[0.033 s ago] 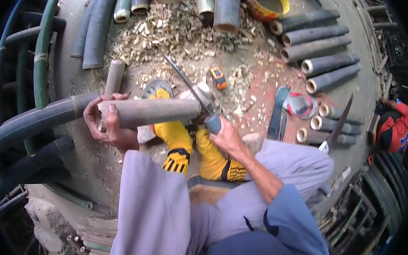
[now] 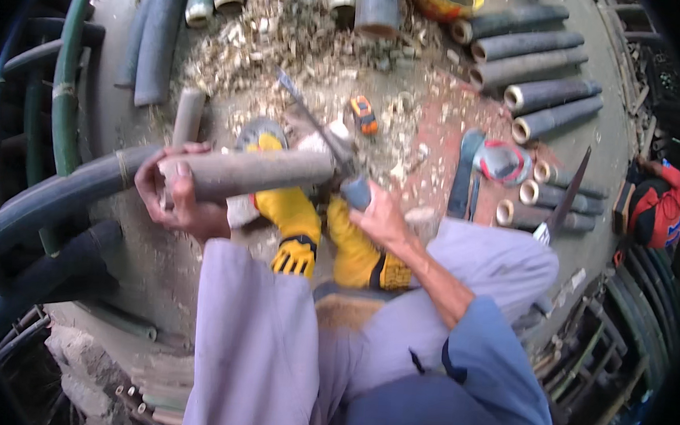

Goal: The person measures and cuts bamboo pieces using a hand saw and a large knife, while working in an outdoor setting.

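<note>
Your left hand (image 2: 176,198) is wrapped tight round the near end of the bamboo length (image 2: 249,172), its long axis running nine to three, while your right hand (image 2: 379,215) grips the blade's handle (image 2: 354,191), cutting edge meeting its three-o'clock end.

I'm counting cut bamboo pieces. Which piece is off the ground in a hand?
The grey bamboo length held across the yellow boots, gripped by the left hand; the other pieces lie on the ground.
</note>
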A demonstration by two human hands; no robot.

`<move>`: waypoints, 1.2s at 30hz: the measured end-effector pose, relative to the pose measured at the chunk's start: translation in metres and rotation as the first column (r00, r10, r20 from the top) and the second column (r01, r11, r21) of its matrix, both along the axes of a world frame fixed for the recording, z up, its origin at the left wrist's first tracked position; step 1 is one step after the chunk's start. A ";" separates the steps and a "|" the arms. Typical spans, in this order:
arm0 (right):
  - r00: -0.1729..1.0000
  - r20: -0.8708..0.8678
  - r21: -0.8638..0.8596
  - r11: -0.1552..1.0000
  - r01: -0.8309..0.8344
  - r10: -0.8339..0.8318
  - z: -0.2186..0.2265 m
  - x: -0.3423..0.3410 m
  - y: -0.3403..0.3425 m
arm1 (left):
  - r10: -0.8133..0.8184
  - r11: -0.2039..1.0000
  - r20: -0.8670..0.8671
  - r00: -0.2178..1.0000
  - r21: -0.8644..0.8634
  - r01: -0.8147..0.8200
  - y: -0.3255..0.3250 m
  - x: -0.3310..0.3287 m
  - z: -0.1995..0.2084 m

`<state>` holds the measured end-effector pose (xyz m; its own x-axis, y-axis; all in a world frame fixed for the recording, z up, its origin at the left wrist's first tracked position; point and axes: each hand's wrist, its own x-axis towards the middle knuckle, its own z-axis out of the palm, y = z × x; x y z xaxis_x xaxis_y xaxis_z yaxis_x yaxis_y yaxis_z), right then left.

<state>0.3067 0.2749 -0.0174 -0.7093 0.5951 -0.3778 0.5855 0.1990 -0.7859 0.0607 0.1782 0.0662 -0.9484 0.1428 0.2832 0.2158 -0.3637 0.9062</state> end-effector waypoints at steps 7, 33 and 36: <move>0.907 -0.401 0.073 0.982 0.173 -0.130 0.050 -0.030 0.012 | 0.072 0.997 0.074 0.995 -0.018 -0.071 0.008 0.005 0.008; 0.922 -0.349 -0.093 0.985 0.146 -0.169 0.052 -0.024 0.018 | -0.303 0.949 -0.165 0.939 0.039 0.313 -0.016 0.012 -0.003; 0.988 -0.134 -0.128 0.990 0.060 -0.078 0.001 -0.016 0.016 | -0.340 0.937 -0.230 0.912 -0.002 0.349 -0.013 0.008 -0.011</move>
